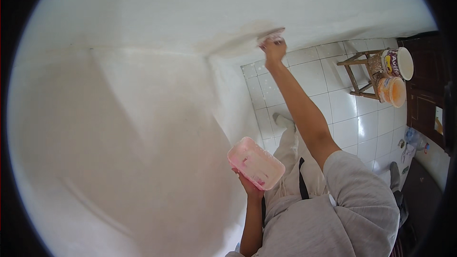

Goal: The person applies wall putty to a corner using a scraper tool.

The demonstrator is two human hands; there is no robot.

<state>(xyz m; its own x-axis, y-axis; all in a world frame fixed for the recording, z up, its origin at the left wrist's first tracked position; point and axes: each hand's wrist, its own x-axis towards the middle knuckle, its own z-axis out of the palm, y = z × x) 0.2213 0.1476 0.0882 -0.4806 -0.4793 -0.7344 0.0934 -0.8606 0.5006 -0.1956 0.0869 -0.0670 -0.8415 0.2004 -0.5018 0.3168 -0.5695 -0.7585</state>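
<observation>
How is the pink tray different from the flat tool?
The pink tray is a shallow open container with rounded corners; the flat tool looks thin. The tray shows clearly, while the tool is blurred. The left hand holds the tray lower in the view; the right hand holds the tool higher, at the white wall. Both show pinkish colour.

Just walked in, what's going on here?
A person's left hand holds a shallow pink tray with pale residue inside. The right hand holds a flat tool, blurred, up at the white wall; contact is hard to confirm. Two buckets stand on a wooden stool to the right.
</observation>
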